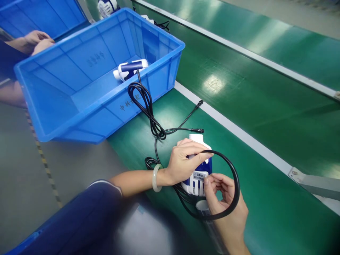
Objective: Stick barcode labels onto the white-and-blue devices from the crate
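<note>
A blue-and-white plastic device (197, 186) with a ribbed white neck lies on the green work surface in front of me. It has vent slots and a small printed label (199, 175). My left hand (183, 161), with a pale bangle on its wrist, reaches across the device, its thumb and fingers closed on a black cable (237, 184). That cable loops out to the right and back beneath the device. At the label's right edge, my right hand (225, 198) has thumb and forefinger pinched together; whatever is between them is hidden.
A blue crate (99, 115) at upper left holds another blue-and-white device (131, 69); its coiled black cord (151, 117) hangs over the rim, near two plugs (198, 130). Another person's hands (39, 40) are beyond the crate. A metal rail (233, 132) edges the green belt.
</note>
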{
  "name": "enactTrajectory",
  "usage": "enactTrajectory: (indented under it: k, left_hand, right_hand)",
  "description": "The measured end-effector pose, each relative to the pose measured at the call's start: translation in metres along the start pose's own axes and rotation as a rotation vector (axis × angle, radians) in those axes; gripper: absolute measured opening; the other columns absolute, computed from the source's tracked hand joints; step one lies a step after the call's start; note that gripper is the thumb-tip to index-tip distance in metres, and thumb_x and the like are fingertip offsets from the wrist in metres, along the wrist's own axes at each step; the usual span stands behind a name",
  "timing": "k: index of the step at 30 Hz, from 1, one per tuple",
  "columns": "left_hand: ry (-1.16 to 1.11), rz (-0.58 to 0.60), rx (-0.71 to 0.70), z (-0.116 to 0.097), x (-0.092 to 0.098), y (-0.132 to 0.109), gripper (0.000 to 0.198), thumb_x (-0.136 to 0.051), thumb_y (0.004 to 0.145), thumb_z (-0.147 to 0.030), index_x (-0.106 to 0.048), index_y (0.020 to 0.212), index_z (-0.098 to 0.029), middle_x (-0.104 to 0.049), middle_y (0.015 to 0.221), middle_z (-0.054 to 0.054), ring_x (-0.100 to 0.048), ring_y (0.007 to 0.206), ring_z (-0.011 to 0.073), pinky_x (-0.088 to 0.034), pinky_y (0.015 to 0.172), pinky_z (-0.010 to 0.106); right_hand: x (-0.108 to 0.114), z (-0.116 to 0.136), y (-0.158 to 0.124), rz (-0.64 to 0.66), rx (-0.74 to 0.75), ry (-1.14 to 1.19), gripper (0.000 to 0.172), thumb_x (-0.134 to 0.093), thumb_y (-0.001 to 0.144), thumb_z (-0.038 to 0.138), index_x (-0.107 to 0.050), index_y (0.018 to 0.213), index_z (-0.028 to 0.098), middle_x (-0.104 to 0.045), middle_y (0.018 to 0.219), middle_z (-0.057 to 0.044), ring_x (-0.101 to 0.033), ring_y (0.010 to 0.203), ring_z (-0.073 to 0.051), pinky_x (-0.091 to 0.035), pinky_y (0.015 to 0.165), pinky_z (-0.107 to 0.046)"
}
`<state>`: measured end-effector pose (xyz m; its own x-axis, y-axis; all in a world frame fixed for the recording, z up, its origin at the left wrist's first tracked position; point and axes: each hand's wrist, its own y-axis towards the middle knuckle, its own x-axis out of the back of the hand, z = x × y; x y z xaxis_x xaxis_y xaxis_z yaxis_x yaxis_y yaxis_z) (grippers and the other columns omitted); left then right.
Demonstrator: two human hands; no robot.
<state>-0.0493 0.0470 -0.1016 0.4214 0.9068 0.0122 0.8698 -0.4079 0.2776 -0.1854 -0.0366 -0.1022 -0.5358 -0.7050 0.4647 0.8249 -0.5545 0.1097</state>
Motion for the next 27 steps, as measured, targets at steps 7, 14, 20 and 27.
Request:
enactTrajectory:
  k: [7, 14, 20, 27]
  left_hand:
    - [0.014, 0.008, -0.006, 0.0000, 0.0008, -0.0004, 0.016, -0.065, 0.086, -0.028, -0.072, 0.075, -0.019, -0.074, 0.084, 0.005, -0.067, 0.084, 0.0186, -0.044, 0.087, 0.039]
    - [0.016, 0.010, -0.014, -0.0002, 0.0008, -0.0006, 0.016, -0.065, 0.086, -0.027, -0.072, 0.074, -0.018, -0.073, 0.083, 0.005, -0.067, 0.084, 0.0185, -0.044, 0.087, 0.038]
    - [0.006, 0.012, -0.029, -0.0015, 0.0009, -0.0007, 0.018, -0.065, 0.086, -0.028, -0.072, 0.074, -0.016, -0.073, 0.081, 0.005, -0.067, 0.083, 0.0176, -0.044, 0.086, 0.035]
    - [0.008, 0.015, -0.025, -0.0019, 0.0005, -0.0010, 0.019, -0.065, 0.086, -0.027, -0.072, 0.073, -0.015, -0.073, 0.081, 0.006, -0.067, 0.084, 0.0179, -0.044, 0.086, 0.036]
  right_hand:
    - [0.0007, -0.0020, 0.0003, 0.003, 0.082, -0.117, 0.018, -0.064, 0.092, 0.027, -0.057, 0.108, 0.022, -0.060, 0.084, 0.000, -0.055, 0.067, -0.013, -0.048, 0.063, -0.026]
    - [-0.0003, 0.0026, 0.0033, -0.016, 0.254, -0.301, 0.013, -0.060, 0.094, 0.022, -0.056, 0.106, 0.019, -0.058, 0.085, -0.001, -0.055, 0.063, -0.013, -0.046, 0.065, -0.026]
    - [-0.0015, 0.0042, 0.0054, -0.032, 0.391, -0.417, 0.012, -0.057, 0.096, 0.022, -0.056, 0.107, 0.017, -0.058, 0.084, -0.002, -0.055, 0.063, -0.014, -0.047, 0.064, -0.026]
    - [-0.0026, 0.0048, 0.0050, -0.009, 0.390, -0.408, 0.011, -0.055, 0.097, 0.020, -0.054, 0.107, 0.018, -0.058, 0.085, -0.001, -0.056, 0.066, -0.013, -0.047, 0.065, -0.025]
